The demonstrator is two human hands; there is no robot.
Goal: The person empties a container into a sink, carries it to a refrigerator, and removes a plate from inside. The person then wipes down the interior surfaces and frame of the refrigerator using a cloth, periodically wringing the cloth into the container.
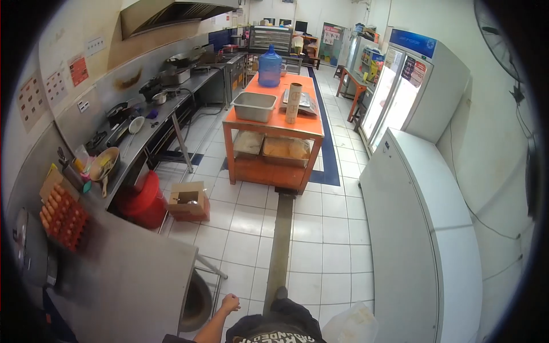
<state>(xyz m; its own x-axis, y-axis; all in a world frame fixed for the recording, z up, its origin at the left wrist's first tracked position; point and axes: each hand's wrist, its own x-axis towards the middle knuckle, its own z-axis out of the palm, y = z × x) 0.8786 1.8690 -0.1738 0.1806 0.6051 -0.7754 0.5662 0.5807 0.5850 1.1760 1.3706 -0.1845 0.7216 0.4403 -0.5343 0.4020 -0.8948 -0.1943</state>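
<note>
My left hand hangs low in front of my body, its fingers curled, with nothing visible in them. It is nearest to the front corner of the steel worktable and does not touch it. My right hand is out of view. By my right side shows a translucent plastic bag with pale contents; what holds it is hidden. Ahead stands an orange table bearing a steel pan, a patterned upright tube, a scale and a blue water jug.
Egg trays lean at left. Beyond them is a counter with a frying pan and cookware. A red bucket and cardboard box stand on the floor. A grey chest freezer and glass-door fridge line the right.
</note>
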